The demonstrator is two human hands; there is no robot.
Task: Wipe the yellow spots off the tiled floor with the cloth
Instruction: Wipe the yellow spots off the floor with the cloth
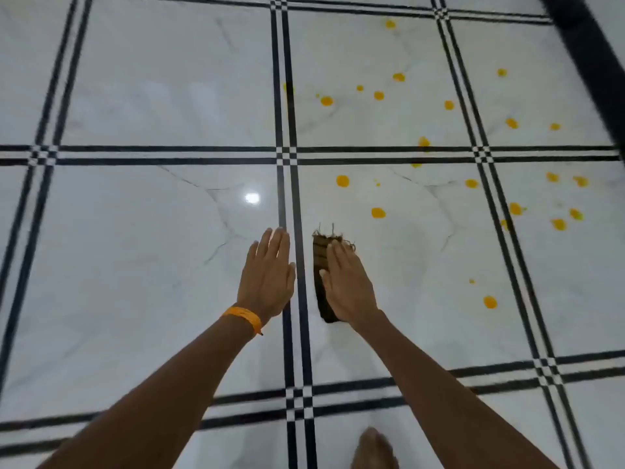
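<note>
- Floor (142, 265) left of the left hand (267, 275): bare tile, nothing standing on it.
- Between the hands: a narrow gap over the dark tile lines; the cloth (319, 265) fills its right side, under the right hand (348, 286).
- Ahead and right of the cloth: flat floor, only yellow spots (378, 212) on it, nothing raised.
- Far right corner: a dark bar (588, 62) runs diagonally and closes that edge.
- Near edge: a foot (373, 448) below the right forearm.

Bright, even light; a round lamp glare (252, 198) on the glossy tiled floor (135, 265); edges blurred and bowed
</note>
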